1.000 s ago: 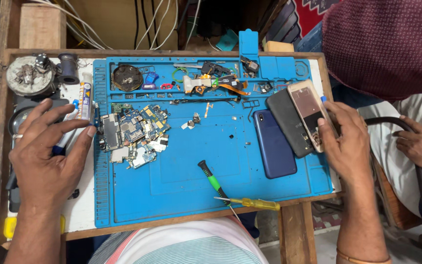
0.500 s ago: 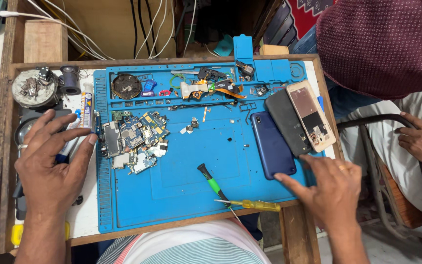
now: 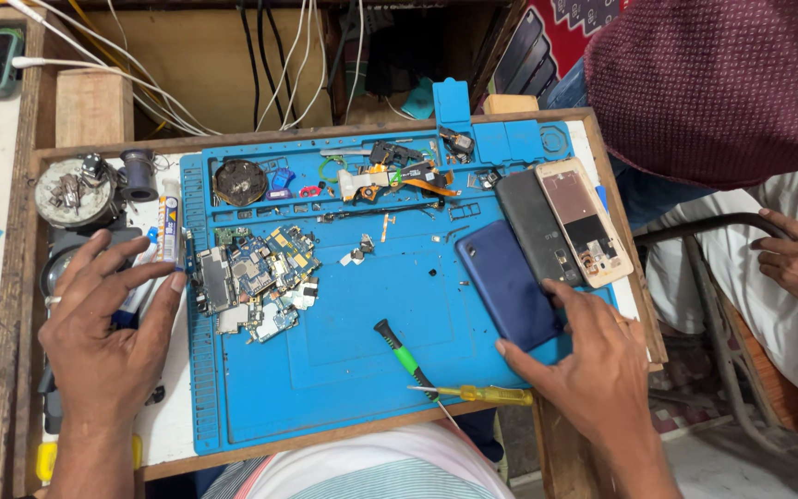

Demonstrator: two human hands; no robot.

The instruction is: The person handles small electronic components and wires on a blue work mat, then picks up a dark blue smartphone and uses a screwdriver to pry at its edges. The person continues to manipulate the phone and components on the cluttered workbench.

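Right grip [image 3: 593,370] touching blue phone back [image 3: 510,277], white tube [image 3: 170,226] left.

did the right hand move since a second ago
Yes. The right hand has come off the stacked phones at the blue mat's right edge, down toward its near corner, fingertips now on the blue phone.

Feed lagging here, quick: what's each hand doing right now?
Left hand: open, fingers spread, resting beside the white tube, holding nothing.
Right hand: open, fingertips on the blue phone back, not gripping.

Two screwdrivers [image 3: 405,356] – one green, one yellow [image 3: 482,395], three phone shells [image 3: 516,285], one blue mat [image 3: 344,370]
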